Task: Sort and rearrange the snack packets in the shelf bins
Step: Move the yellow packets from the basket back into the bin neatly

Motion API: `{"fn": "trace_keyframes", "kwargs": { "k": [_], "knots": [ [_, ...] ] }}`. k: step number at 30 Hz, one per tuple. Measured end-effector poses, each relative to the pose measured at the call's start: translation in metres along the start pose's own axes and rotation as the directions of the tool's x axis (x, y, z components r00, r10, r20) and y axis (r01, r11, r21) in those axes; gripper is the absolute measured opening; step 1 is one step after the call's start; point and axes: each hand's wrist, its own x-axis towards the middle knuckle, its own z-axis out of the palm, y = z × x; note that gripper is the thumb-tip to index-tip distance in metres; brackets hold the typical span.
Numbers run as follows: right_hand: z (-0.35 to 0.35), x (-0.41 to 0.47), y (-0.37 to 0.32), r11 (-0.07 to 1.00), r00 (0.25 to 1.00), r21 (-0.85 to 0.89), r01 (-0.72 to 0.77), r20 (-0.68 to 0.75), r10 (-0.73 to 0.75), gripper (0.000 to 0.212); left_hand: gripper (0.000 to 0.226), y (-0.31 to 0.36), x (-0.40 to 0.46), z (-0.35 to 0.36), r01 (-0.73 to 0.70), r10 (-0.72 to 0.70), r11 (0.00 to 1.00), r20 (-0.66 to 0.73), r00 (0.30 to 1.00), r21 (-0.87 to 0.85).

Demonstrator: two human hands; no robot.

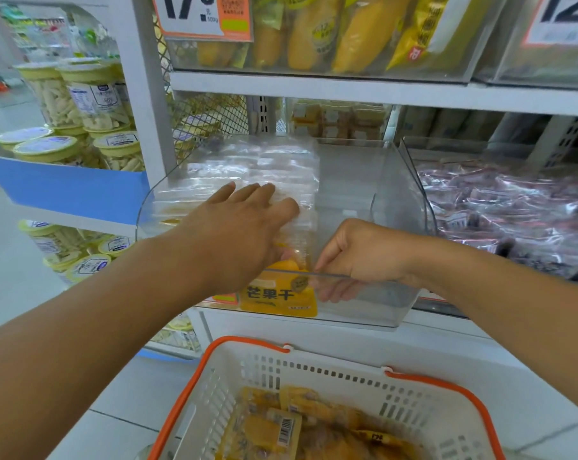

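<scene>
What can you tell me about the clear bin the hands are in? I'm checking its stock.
The bin is clear plastic, open-topped, with curved side walls, sitting on the white shelf. Its left half holds a row of packets; its right half is bare. The left hand lies flat on the packets; the right hand curls over the front rim.

Retail shop, snack aisle. White metal shelving (347,89) is stocked with clear acrylic bins (397,180) of packaged snacks. Large price tags (203,14) with weight units are clipped to the bin fronts. Identical tubs of snacks (91,94) are stacked on a neighbouring display. An orange-rimmed shopping basket (423,390) is seen below.
</scene>
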Motion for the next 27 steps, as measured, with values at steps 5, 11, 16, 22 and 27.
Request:
{"fn": "trace_keyframes", "kwargs": {
  "k": [5, 11, 16, 22, 27],
  "knots": [
    [-0.013, -0.009, 0.003, 0.999, 1.0, 0.033, 0.001, -0.021, 0.0, 0.019, 0.057, -0.006, 0.002, 0.001, -0.021, 0.02, 0.999, -0.036, 0.999, -0.04],
    [0.006, -0.016, -0.017, 0.973, 0.995, -0.214, 0.087, -0.034, -0.097, 0.036, 0.058, -0.009, 0.0, 0.007, -0.059, 0.058, 0.997, 0.016, 0.998, 0.059],
    [0.023, -0.053, -0.03, 0.647, 0.949, -0.757, 0.092, -0.13, -0.287, 0.046, 0.076, 0.006, -0.011, 0.011, 0.078, -0.068, 0.994, -0.107, 0.992, 0.083],
    [0.023, -0.111, -0.024, 0.73, 0.966, -0.634, 0.256, 0.146, -0.212, 0.04, 0.063, 0.037, -0.032, 0.001, -0.174, 0.156, 0.984, -0.6, 0.785, 0.028],
    [0.077, -0.053, 0.094, 0.593, 0.891, -0.793, 0.142, 0.364, 0.273, 0.031, 0.033, 0.095, -0.05, 0.08, -0.487, 0.488, 0.865, -0.015, 0.872, -0.12]
  ]
}}
